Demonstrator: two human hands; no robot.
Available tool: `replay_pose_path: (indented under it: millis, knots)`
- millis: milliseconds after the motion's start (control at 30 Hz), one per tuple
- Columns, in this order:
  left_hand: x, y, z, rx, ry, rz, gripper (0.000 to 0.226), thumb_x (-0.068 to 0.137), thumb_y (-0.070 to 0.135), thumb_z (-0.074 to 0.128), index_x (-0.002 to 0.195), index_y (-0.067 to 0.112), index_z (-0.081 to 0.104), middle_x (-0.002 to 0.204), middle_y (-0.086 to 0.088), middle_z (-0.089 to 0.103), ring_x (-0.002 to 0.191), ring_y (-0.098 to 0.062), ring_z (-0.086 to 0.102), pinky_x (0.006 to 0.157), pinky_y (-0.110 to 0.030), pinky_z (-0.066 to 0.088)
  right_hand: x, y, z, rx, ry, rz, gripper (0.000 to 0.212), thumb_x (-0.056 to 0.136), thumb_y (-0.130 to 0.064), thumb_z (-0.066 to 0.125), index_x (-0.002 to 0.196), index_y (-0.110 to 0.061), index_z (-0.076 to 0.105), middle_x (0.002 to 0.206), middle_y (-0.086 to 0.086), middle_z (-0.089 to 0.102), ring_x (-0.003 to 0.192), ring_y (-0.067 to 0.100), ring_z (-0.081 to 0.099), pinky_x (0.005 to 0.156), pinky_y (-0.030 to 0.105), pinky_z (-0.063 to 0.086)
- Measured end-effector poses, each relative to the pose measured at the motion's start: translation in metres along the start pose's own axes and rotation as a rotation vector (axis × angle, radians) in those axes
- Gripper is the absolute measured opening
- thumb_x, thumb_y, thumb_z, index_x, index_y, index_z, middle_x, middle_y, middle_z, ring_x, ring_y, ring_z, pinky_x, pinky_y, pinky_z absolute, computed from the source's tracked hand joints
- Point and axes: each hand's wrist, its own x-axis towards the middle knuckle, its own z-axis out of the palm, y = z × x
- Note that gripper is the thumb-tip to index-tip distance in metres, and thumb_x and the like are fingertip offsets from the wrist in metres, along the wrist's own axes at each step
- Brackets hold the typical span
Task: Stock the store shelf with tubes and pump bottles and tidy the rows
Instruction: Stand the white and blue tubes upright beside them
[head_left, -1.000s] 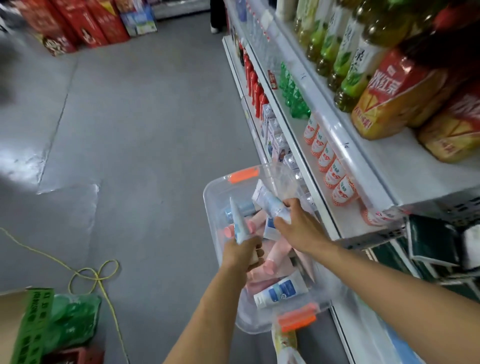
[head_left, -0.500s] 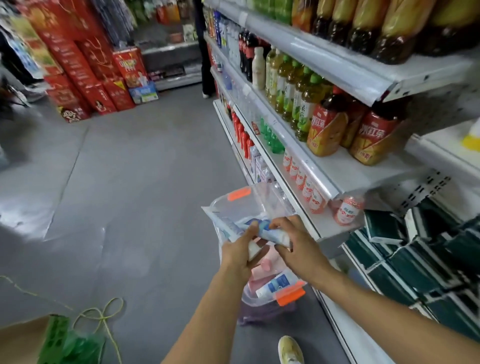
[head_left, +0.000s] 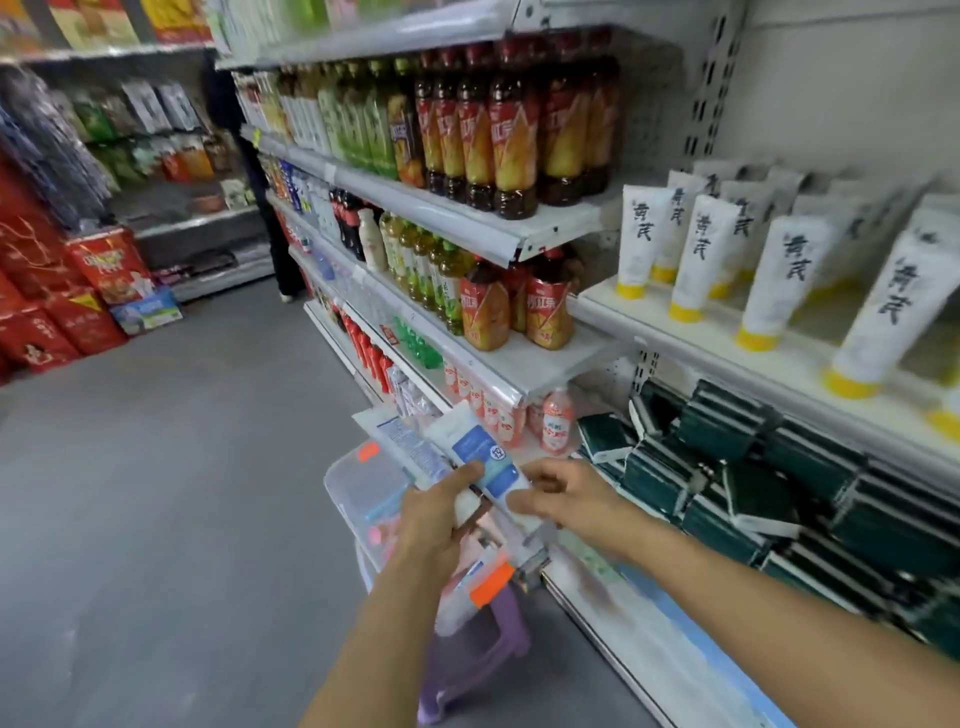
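Two white tubes are held above a clear plastic bin: a tube with a blue label in front and a second tube with fine print just behind and left of it, both tilted with their flat crimped ends up and to the left. The left hand is curled around the lower parts of both tubes, thumb laid across the front of the blue-label tube. The right hand is placed at the lower right of the same tube, fingers bent toward it; whether these fingers pinch the tube or only touch it cannot be told from the blur. The bin, fitted with orange latches, is seen resting on a purple stool set against the base of the shelving. Grey floor lies open to the left of the bin. To the right, a shelf edge runs above stacked dark green boxes; on that shelf white tubes with yellow caps stand cap-down in rows, with bare shelf surface visible between rows. Bottled drinks fill the shelves further left.
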Motion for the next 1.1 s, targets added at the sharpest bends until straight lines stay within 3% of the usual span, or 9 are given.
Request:
replay_pose_path:
  millis: [133,200,267,467,600,700,833,933,1100]
  knots:
    - [-0.026,-0.006,0.035,0.117,-0.111,0.048,0.029,0.077,-0.01,0.069,0.105,-0.005,0.066,0.097,-0.022,0.073,0.086,-0.038,0.071,0.075,-0.048,0.059,-0.031,-0.01,-0.02,-0.074,0.027,-0.034,0.028,0.077,-0.015,0.079,0.104,-0.011,0.07,0.083,-0.001,0.072,0.071,0.007,0.066,0.066,0.024,0.054]
    - [-0.039,-0.01,0.051,0.157,-0.159,0.077,0.026,0.078,-0.01,0.069,0.103,-0.004,0.066,0.095,-0.02,0.074,0.084,-0.035,0.072,0.071,-0.042,0.06,-0.045,-0.011,-0.031,-0.127,0.051,-0.056,0.033,0.074,-0.021,0.08,0.105,-0.016,0.07,0.092,0.001,0.075,0.085,0.016,0.071,0.08,0.036,0.057]
    - [-0.05,-0.014,0.066,0.164,-0.202,0.097,0.025,0.078,-0.01,0.068,0.102,-0.004,0.066,0.095,-0.019,0.074,0.082,-0.034,0.072,0.07,-0.041,0.06,-0.062,-0.014,-0.046,-0.128,0.068,-0.091,0.03,0.075,-0.02,0.079,0.104,-0.019,0.069,0.096,0.0,0.075,0.087,0.013,0.07,0.081,0.031,0.055]
    - [-0.079,-0.033,0.123,0.204,-0.348,0.137,0.026,0.079,0.009,0.074,0.104,0.006,0.066,0.097,-0.015,0.074,0.089,-0.031,0.072,0.082,-0.048,0.058,-0.119,-0.017,-0.1,-0.114,0.176,-0.158,0.03,0.079,-0.017,0.077,0.107,-0.022,0.067,0.1,-0.004,0.073,0.087,0.007,0.068,0.078,0.023,0.053]
    - [-0.105,-0.056,0.165,0.256,-0.424,0.167,0.053,0.066,0.031,0.085,0.109,0.007,0.066,0.103,-0.014,0.074,0.097,-0.033,0.07,0.089,-0.051,0.054,-0.156,-0.01,-0.142,-0.105,0.279,-0.196,0.031,0.08,-0.021,0.077,0.109,-0.023,0.068,0.101,-0.007,0.073,0.09,0.006,0.068,0.081,0.022,0.054]
    - [-0.126,-0.07,0.189,0.292,-0.439,0.187,0.041,0.074,0.029,0.079,0.103,0.004,0.066,0.095,-0.013,0.075,0.087,-0.029,0.072,0.079,-0.042,0.059,-0.183,-0.007,-0.169,-0.111,0.329,-0.228,0.033,0.081,-0.021,0.077,0.112,-0.024,0.067,0.105,-0.004,0.073,0.097,0.014,0.069,0.089,0.033,0.055]
    - [-0.149,-0.085,0.214,0.295,-0.538,0.204,0.026,0.086,0.022,0.071,0.095,0.001,0.061,0.075,-0.014,0.066,0.064,-0.022,0.064,0.06,-0.033,0.057,-0.213,-0.006,-0.2,-0.093,0.419,-0.272,0.03,0.083,-0.014,0.075,0.107,-0.028,0.066,0.103,-0.008,0.074,0.094,0.007,0.069,0.084,0.023,0.054]
    - [-0.162,-0.095,0.232,0.315,-0.572,0.204,0.023,0.085,0.024,0.072,0.092,0.005,0.059,0.067,-0.006,0.063,0.059,-0.02,0.06,0.059,-0.035,0.057,-0.232,-0.008,-0.223,-0.127,0.499,-0.304,0.029,0.083,-0.013,0.075,0.103,-0.031,0.064,0.096,-0.011,0.073,0.086,-0.001,0.066,0.075,0.013,0.048]
    - [-0.179,-0.111,0.258,0.404,-0.621,0.212,0.027,0.083,0.032,0.072,0.091,0.009,0.059,0.064,-0.004,0.06,0.055,-0.018,0.058,0.053,-0.032,0.052,-0.251,-0.002,-0.265,-0.159,0.566,-0.302,0.03,0.085,-0.018,0.073,0.107,-0.034,0.062,0.106,-0.011,0.071,0.092,0.004,0.065,0.081,0.021,0.049]
